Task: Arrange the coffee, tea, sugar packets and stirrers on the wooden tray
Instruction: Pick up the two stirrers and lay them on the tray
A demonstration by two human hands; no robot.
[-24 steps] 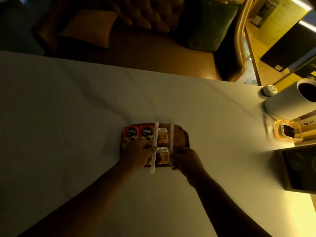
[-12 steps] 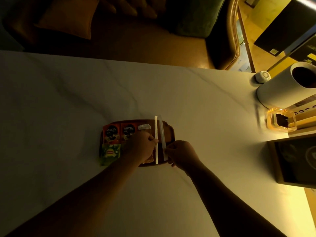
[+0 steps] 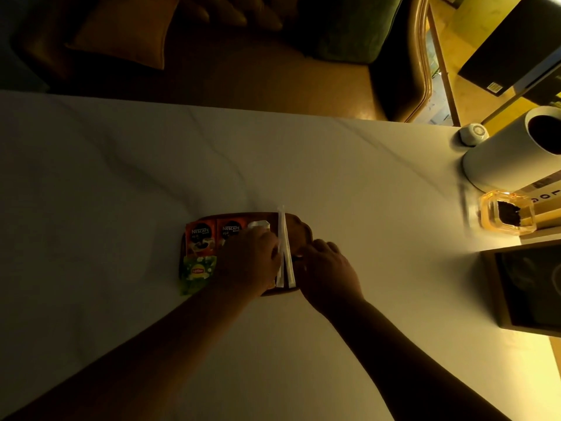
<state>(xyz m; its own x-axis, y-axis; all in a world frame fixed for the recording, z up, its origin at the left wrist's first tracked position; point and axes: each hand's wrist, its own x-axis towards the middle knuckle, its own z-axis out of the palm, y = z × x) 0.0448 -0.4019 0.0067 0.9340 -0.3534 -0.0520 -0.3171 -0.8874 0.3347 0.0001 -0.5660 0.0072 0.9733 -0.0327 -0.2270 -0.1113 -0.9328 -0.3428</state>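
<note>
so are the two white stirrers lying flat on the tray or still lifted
Lying flat. Both stirrers lie side by side, lengthwise on the wooden tray, far tips past its rim, between the left hand and right hand.

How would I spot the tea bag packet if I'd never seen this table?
On the white table find the small wooden tray under the hands. At its near left corner lies the tea packet, just below two red coffee sachets. It is the only green one, with a yellow logo.
</note>
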